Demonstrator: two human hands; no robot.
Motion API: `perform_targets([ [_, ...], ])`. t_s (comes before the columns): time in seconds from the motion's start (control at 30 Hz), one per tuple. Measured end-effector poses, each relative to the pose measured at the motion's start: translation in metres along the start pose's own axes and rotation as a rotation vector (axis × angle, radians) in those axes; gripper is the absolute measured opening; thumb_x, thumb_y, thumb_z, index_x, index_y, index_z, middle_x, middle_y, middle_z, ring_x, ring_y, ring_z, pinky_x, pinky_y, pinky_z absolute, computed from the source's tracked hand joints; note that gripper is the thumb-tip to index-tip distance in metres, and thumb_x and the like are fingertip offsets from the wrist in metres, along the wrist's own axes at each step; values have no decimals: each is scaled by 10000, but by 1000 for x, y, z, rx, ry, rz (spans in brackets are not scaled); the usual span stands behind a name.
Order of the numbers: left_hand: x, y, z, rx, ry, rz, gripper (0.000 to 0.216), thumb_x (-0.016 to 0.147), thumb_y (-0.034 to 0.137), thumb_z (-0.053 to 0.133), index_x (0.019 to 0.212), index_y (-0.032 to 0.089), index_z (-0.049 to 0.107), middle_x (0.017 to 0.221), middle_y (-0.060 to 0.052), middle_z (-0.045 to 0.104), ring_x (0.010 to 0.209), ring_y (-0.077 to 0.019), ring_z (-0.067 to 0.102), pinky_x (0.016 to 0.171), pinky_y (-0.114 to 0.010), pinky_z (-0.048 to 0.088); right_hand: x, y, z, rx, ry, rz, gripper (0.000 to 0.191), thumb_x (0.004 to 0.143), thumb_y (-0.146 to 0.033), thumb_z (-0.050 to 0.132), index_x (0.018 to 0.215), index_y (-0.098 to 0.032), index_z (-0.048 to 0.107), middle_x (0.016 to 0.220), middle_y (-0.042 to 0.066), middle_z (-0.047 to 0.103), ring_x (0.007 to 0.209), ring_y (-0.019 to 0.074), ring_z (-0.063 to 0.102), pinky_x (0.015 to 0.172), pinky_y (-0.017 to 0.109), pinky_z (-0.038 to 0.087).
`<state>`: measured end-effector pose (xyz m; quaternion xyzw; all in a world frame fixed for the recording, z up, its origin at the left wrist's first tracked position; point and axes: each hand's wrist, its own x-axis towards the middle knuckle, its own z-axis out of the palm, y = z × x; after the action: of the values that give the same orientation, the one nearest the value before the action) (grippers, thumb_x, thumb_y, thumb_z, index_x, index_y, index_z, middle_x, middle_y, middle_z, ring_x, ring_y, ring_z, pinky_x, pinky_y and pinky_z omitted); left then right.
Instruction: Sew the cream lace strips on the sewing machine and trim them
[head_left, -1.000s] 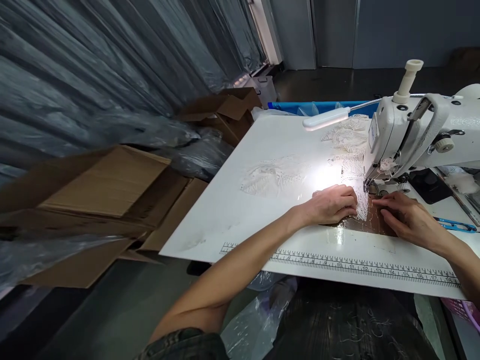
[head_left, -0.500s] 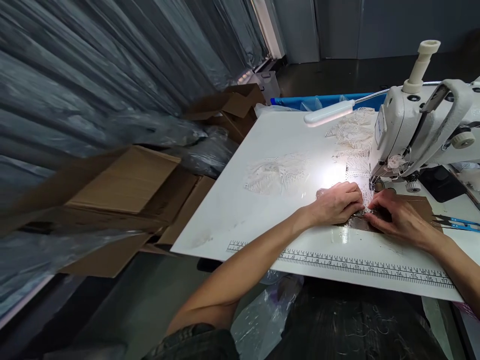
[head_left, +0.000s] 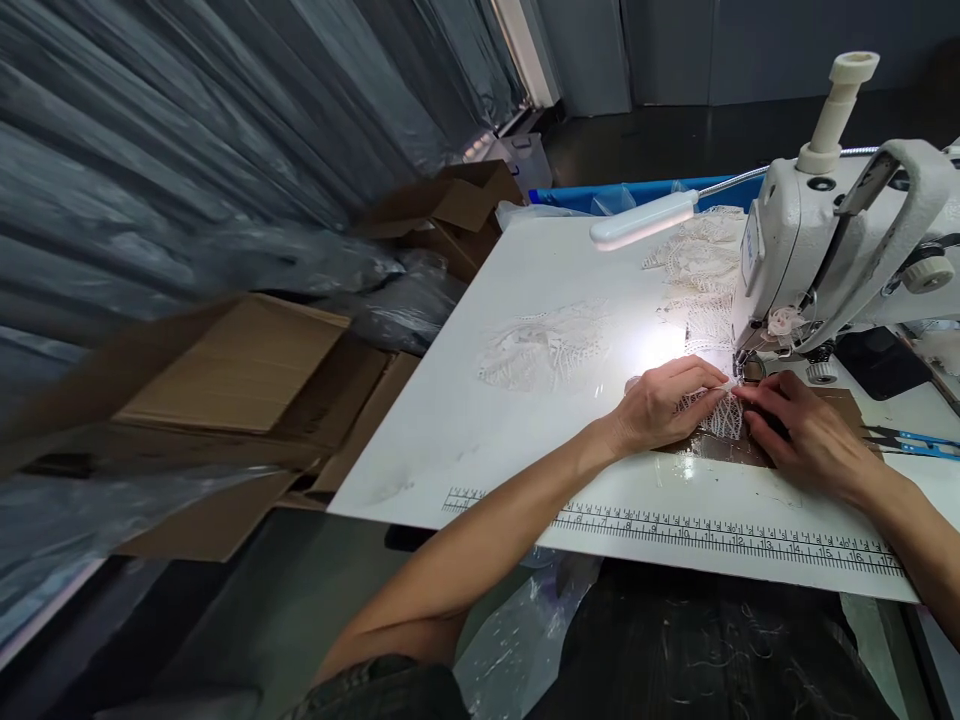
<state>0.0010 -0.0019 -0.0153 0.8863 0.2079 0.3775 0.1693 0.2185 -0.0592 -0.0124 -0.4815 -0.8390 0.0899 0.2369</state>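
Lace strip [head_left: 721, 412], white openwork, is pinched by left hand [head_left: 664, 405] and right hand [head_left: 802, 435] just beside the needle of the white sewing machine [head_left: 795, 240]; fingers sliding nearer may get pricked

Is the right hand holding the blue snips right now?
No, the blue snips lie on the table apart from the right hand, which rests on the lace.

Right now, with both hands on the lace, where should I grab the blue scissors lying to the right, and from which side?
Take the blue scissors by the blue handle end, coming down from above on the right. They lie flat on the table with the dark tips pointing left toward the right hand, so that end is likely the safest.
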Motion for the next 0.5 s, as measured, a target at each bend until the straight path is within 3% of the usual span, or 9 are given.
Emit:
perform_targets([
  [0.07, 0, 0, 0, -25, 18, 11, 198, 1011, 248, 488, 926, 141, 631, 965, -83, 737, 919, -126, 692, 776, -284, 615, -3, -1, 2, -41, -33, -43, 342, 963, -273, 414, 1189, -228, 666, 967, 113, 583, 822, 223, 600, 722, 379, 564],
  [0.2, -2, -1, 1, 21, -89, 33, 219, 1011, 247, 480, 901, 159, 648, 958, -67, 743, 912, -130, 692, 772, -293, 602, -12, -10, 3, -114, -53, -45, 358, 939, -247, 431, 1203, -241, 674, 1012, 123, 563, 932, 262, 572, 817, 447, 562],
  [0.5, -5, -5, 6, 178, -291, 71, 246, 1027, 262, 453, 950, 184, 674, 971, -42, 737, 894, -143, 664, 833, -339, 513, -28, -25, 1, -244, -80, -41, 338, 937, -244, 454, 1168, -232, 701, 1104, 172, 611, 958, 313, 574, 763, 491, 538],
])
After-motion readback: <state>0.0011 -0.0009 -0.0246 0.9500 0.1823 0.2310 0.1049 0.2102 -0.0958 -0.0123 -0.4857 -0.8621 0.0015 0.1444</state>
